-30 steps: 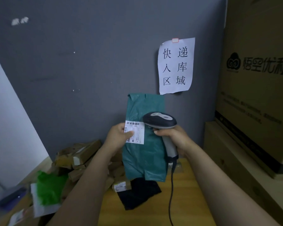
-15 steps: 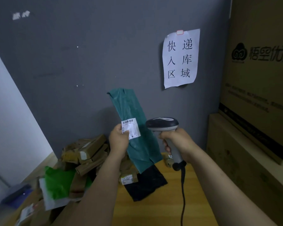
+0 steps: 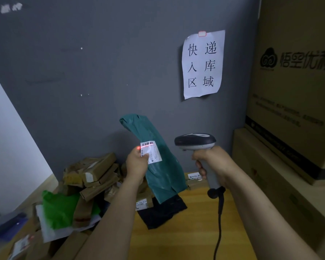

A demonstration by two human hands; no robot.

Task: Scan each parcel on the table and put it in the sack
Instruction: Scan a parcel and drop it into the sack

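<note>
While the head camera looks down across the yellow wooden table (image 3: pixel 178 233), I see the left hand (image 3: pixel 137 164) pinching the long teal plastic mailer parcel (image 3: pixel 160 171) at its white barcode label (image 3: pixel 152 153). The parcel is held up above the table, its top leaning left. A red scan line (image 3: pixel 146 146) crosses the barcode. To the right, apart from the parcel, the right hand (image 3: pixel 212 162) curls its fingers round the grip of the grey-and-black corded handheld scanner (image 3: pixel 195 141). Brown cardboard parcels (image 3: pixel 96 171) lie heaped far left, and a flat black bag (image 3: pixel 161 212) lies on the table below the teal one
</note>
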